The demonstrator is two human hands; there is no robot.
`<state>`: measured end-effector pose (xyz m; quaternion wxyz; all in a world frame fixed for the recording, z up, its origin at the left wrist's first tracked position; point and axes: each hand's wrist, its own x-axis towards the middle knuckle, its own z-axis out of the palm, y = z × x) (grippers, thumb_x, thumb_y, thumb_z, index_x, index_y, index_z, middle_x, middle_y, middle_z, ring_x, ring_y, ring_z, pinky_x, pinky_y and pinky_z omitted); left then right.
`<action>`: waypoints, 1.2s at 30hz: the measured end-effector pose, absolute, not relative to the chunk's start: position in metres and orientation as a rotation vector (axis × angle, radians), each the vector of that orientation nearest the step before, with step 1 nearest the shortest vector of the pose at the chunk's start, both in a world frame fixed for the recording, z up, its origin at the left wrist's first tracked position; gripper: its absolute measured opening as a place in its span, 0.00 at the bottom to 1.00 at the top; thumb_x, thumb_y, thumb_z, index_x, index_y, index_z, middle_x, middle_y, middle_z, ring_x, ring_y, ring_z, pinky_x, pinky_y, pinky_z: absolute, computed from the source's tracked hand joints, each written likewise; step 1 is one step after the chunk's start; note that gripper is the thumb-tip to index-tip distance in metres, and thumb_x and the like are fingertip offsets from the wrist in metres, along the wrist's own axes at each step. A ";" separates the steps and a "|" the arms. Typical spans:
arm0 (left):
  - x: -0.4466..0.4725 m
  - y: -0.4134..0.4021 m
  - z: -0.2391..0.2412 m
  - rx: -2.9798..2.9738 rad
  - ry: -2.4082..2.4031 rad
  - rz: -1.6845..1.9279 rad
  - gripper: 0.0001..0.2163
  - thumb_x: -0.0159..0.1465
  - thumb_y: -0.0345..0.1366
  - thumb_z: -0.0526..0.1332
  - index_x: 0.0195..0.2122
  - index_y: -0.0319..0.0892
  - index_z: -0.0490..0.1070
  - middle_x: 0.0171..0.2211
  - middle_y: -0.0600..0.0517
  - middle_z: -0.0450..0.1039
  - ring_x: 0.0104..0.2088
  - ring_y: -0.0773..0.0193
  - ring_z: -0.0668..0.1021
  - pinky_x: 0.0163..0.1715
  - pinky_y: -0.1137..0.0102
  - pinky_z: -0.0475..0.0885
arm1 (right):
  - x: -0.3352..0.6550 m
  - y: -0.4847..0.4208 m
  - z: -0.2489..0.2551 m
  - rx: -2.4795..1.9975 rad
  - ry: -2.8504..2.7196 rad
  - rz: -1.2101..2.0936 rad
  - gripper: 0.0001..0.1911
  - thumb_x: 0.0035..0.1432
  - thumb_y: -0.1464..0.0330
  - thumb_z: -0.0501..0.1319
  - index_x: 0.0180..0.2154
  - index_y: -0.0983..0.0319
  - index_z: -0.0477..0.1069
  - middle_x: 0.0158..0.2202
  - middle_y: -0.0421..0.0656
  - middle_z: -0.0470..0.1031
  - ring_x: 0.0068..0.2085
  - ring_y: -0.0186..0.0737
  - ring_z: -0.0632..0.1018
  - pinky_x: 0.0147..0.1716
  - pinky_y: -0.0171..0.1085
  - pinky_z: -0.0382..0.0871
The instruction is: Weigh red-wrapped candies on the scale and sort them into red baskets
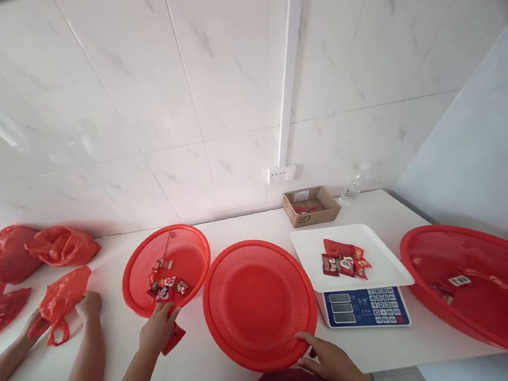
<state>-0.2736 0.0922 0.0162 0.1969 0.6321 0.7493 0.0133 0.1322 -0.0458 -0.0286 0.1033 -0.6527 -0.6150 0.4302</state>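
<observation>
The left hand [157, 329] pinches a small red foil packet [174, 339] beside the near rim of the left round red plastic basket [188, 257]. The right hand [329, 357], loosely spread, touches the middle red basket [255, 298] at its near rim. It is better to keep the pinch firm.

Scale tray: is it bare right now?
No, a small pile of red packets lies on the white scale tray.

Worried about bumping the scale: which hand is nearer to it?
Right. The right hand touches the empty basket's near rim, just left of the scale; the left hand holds a red packet at the sweets basket, farther left.
</observation>
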 end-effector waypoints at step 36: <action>0.000 0.024 0.057 1.534 1.054 0.568 0.26 0.63 0.51 0.47 0.58 0.42 0.53 0.39 0.47 0.71 0.35 0.63 0.76 0.39 0.65 0.72 | 0.143 -0.024 0.059 -1.071 -0.851 1.973 0.36 0.50 0.51 0.61 0.58 0.50 0.54 0.48 0.46 0.71 0.42 0.41 0.75 0.33 0.37 0.71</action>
